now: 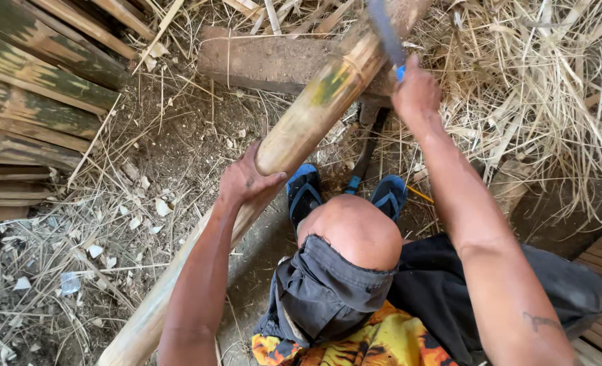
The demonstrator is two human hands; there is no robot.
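Steadying a bamboo pole, my left hand wrapped its underside near the cut end. The pole slanted from the lower left up onto a wooden block. My right hand was clenched on a blue-handled chopping blade, raised over the pole's far end. I judged the work partly done: split bamboo slats lay stacked at left, shavings at right, this pole still whole.

place: outdoor rural bamboo-working yard | ground: bare dirt floor beneath left hand | left of it: stacked split bamboo slats | right of right hand: dry straw heap
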